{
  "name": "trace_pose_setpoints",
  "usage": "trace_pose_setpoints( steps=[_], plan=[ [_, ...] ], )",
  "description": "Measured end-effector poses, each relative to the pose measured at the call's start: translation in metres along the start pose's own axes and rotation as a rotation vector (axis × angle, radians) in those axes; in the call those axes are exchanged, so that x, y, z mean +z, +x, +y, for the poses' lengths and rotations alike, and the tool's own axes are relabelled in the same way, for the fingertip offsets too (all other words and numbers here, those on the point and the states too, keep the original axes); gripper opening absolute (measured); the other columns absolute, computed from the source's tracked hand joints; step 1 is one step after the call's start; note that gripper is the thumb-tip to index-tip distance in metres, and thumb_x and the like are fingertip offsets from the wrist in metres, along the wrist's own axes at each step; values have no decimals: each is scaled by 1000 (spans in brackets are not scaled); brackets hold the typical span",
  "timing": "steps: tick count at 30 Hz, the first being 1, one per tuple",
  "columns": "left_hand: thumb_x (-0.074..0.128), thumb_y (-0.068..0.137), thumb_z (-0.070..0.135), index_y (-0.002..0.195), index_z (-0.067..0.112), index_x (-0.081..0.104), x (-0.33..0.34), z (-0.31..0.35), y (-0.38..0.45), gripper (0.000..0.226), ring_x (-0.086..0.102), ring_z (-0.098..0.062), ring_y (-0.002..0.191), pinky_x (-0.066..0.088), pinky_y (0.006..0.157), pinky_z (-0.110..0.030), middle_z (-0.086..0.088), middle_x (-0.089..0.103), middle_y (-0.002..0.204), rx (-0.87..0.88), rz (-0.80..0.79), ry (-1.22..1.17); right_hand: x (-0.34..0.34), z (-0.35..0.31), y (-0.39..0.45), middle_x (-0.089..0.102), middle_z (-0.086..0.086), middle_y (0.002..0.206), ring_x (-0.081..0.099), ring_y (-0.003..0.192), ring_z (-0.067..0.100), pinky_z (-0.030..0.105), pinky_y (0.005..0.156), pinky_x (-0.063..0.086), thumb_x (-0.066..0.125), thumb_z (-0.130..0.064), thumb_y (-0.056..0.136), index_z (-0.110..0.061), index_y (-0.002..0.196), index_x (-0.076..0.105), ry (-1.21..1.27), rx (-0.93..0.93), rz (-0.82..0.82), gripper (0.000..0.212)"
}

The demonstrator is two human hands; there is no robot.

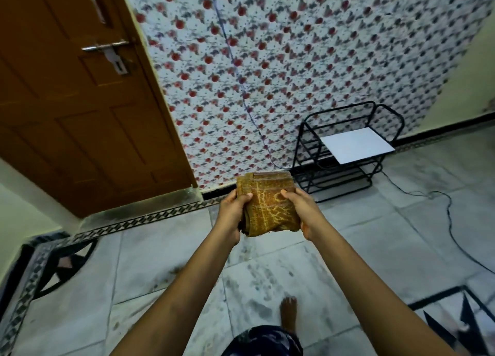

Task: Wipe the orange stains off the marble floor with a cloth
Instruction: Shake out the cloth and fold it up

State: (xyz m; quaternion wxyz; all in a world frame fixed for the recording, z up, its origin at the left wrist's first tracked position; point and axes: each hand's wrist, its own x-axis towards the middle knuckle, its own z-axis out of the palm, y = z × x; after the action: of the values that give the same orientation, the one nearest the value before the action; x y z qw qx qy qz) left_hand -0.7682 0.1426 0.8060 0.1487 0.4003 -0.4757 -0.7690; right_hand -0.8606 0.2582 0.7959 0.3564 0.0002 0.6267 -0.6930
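Note:
A folded mustard-yellow cloth (267, 204) with a paler pattern is held up in front of me, above the floor. My left hand (232, 213) grips its left edge, thumb on top. On the opposite edge my right hand (304, 211) grips it the same way. Below lies the grey-white marble floor (166, 251). Small orange-brown stains (171, 271) speckle a tile to the lower left of my arms.
A brown wooden door (80, 109) stands at the left. A black metal rack (345, 152) with a white board on it sits against the patterned wall (294, 60). A black cable (452, 221) snakes over the floor at right. My bare foot (288, 314) is below.

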Motion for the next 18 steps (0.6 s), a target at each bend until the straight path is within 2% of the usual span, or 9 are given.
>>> trace_pose_setpoints(
  steps=[2, 5, 6, 10, 12, 16, 18],
  plan=[
    [56, 92, 11, 119, 14, 58, 28, 1, 28, 28, 62, -25, 92, 52, 79, -38, -9, 64, 106, 5, -12, 2, -19, -13, 29, 62, 11, 115, 63, 86, 20, 30, 61, 54, 57, -20, 92, -13, 123, 54, -10, 1, 10, 32],
    [56, 92, 11, 122, 14, 57, 82, 6, 75, 30, 61, -26, 96, 51, 83, -40, -10, 64, 112, -14, -33, 22, -53, -43, 76, 59, 14, 123, 62, 99, 29, 47, 80, 55, 58, -22, 91, -14, 130, 50, -10, 44, 55, 40],
    [56, 92, 11, 123, 13, 57, 99, 7, 88, 31, 61, -27, 98, 50, 83, -40, -11, 63, 114, -25, -40, 23, -64, -54, 90, 59, 14, 123, 61, 100, 29, 48, 82, 54, 57, -23, 92, -15, 131, 49, -16, 53, 70, 41],
    [56, 91, 13, 125, 15, 56, 171, 10, 139, 34, 62, -28, 100, 51, 84, -41, -10, 64, 117, -70, -76, 47, -114, -95, 141, 60, 12, 115, 61, 86, 20, 30, 65, 52, 52, -21, 94, -16, 124, 53, -39, 44, 117, 30],
    [57, 91, 12, 122, 16, 57, 205, 11, 157, 31, 62, -28, 98, 51, 84, -41, -10, 64, 115, -93, -74, 51, -140, -113, 163, 60, 10, 109, 59, 82, 18, 28, 60, 49, 51, -20, 95, -15, 122, 54, -30, 59, 140, 27],
    [55, 92, 9, 121, 15, 57, 280, 9, 193, 30, 61, -27, 94, 50, 84, -42, -9, 63, 110, -118, -72, 22, -198, -149, 209, 63, 12, 108, 62, 90, 26, 35, 71, 53, 56, -22, 93, -11, 118, 58, 26, 73, 179, 28],
    [54, 92, 8, 114, 20, 56, 321, 9, 211, 25, 61, -26, 91, 50, 83, -41, -8, 63, 105, -128, -83, 17, -230, -165, 235, 64, 12, 105, 63, 87, 24, 33, 68, 53, 58, -22, 91, -10, 114, 59, 50, 76, 166, 26]
  ],
)
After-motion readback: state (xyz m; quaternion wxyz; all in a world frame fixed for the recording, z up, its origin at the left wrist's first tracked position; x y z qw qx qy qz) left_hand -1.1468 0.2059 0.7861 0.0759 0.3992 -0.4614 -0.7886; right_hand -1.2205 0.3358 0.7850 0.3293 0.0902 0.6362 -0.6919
